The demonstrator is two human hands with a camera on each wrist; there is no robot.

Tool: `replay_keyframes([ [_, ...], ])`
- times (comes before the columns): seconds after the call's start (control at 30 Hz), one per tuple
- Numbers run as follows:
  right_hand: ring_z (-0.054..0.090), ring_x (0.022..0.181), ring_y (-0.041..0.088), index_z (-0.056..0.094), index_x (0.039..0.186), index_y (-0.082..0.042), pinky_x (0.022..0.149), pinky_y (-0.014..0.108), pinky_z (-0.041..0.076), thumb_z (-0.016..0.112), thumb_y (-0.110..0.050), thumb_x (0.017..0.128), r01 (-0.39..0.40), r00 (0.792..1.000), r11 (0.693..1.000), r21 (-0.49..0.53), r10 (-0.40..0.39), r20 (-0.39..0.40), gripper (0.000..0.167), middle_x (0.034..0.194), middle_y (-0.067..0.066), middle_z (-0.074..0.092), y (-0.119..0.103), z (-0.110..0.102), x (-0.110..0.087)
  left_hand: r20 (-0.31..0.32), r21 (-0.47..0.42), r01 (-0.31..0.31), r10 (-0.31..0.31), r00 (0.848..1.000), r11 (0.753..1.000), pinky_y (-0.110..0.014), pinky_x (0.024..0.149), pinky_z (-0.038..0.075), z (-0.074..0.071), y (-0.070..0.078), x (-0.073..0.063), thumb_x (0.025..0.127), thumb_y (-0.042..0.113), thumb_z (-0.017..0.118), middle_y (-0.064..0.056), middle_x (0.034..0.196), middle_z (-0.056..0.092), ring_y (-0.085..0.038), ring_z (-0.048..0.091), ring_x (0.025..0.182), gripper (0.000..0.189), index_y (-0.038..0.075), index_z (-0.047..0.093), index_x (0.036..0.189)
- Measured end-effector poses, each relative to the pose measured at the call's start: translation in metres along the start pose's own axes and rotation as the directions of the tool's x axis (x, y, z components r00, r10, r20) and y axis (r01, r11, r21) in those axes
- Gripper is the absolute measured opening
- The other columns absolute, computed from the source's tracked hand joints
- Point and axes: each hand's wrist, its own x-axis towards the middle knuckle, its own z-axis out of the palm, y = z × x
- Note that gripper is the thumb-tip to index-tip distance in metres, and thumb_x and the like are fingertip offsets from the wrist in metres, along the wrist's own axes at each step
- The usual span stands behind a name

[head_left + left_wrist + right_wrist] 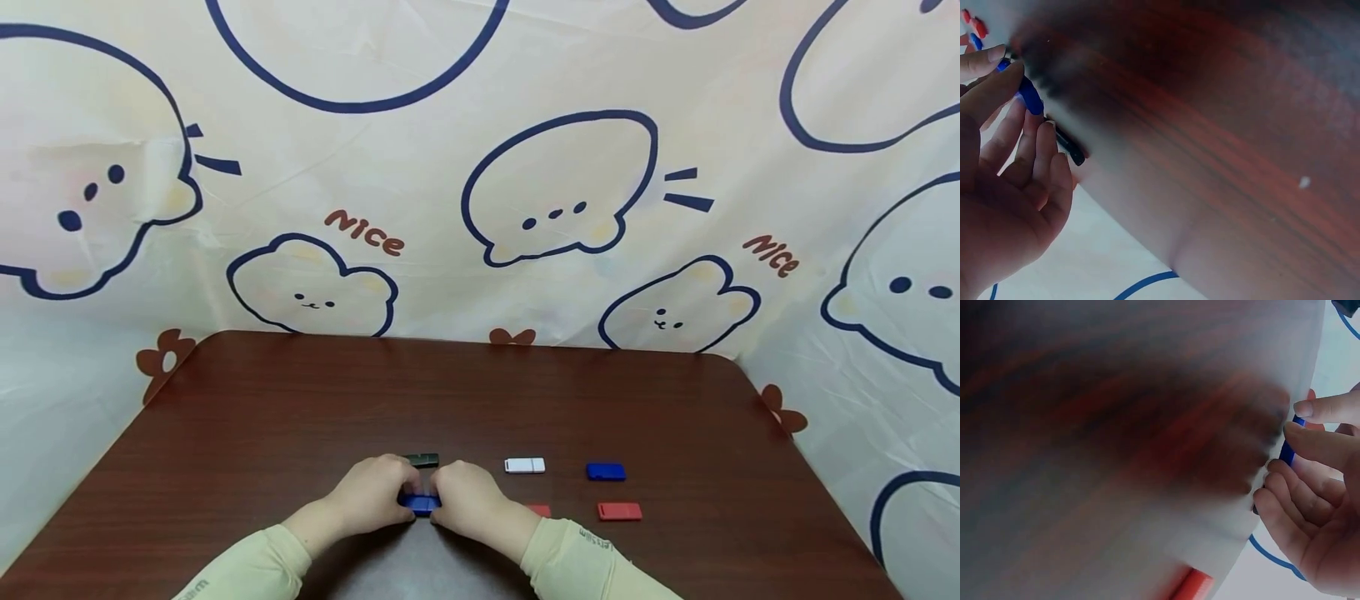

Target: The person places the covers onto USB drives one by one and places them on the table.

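Note:
Low over the near middle of the table, a blue USB flash drive (422, 505) is held between both hands. My left hand (375, 493) pinches its left end with thumb and fingers, and my right hand (474, 507) pinches the right end. Seen from the left wrist, the blue drive (1031, 99) slants between the fingertips. In the right wrist view only a short blue stretch of the drive (1287, 452) shows past the thumb. Just beyond the hands lies a dark USB flash drive (424, 460), its left part hidden by the left hand.
To the right lie a white flash drive (525, 466), another blue one (606, 472) and a red one (619, 512). A second red piece (539, 510) is partly covered by the right arm. The brown table (465, 392) meets a printed cloth (420, 167) behind and at both sides.

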Motion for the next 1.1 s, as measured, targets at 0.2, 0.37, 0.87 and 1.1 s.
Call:
replay_keyframes([
  [0.2,0.039,0.048,0.002,0.058,0.062,-0.019,0.042,0.02,0.033,0.078,-0.026,0.072,-0.006,1.0,0.994,-0.105,0.006,0.002,0.024,0.056,-0.01,0.049,-0.004,-0.001,0.001,0.01,-0.02,0.014,-0.014,1.0,1.0,-0.023,0.057,0.04,0.001,-0.001,-0.002,0.063,0.014,0.081,0.011,0.07,0.057,0.0,0.046,0.064,0.02,0.018,0.064,0.073],
  [0.37,0.04,0.049,0.003,0.058,0.063,-0.018,0.043,0.021,0.034,0.079,-0.029,0.071,-0.012,1.0,0.993,-0.12,0.014,0.011,0.025,0.057,-0.01,0.051,-0.006,-0.001,0.001,0.025,-0.031,0.04,-0.039,0.999,0.999,-0.023,0.058,0.04,0.001,-0.001,-0.003,0.062,0.014,0.081,0.012,0.07,0.056,0.0,0.046,0.064,0.023,0.018,0.062,0.075],
  [0.87,0.04,0.049,0.003,0.058,0.065,-0.02,0.043,0.022,0.033,0.077,-0.027,0.072,-0.021,1.0,0.987,-0.158,0.023,0.011,0.021,0.056,-0.01,0.05,-0.005,-0.002,-0.001,0.015,-0.044,0.057,-0.056,0.998,0.997,-0.022,0.058,0.04,0.001,-0.001,-0.006,0.062,0.014,0.08,0.011,0.07,0.055,0.0,0.045,0.064,0.023,0.017,0.063,0.077],
  [1.1,0.039,0.046,0.003,0.059,0.065,-0.019,0.041,0.02,0.031,0.072,-0.033,0.076,-0.026,1.0,0.992,-0.121,0.028,0.012,0.022,0.052,-0.011,0.046,0.0,-0.01,-0.011,-0.068,-0.018,0.045,-0.046,0.997,0.999,-0.025,0.061,0.044,-0.001,0.005,-0.009,0.071,0.02,0.077,0.011,0.075,0.058,-0.004,0.052,0.071,0.016,0.017,0.065,0.08],
])
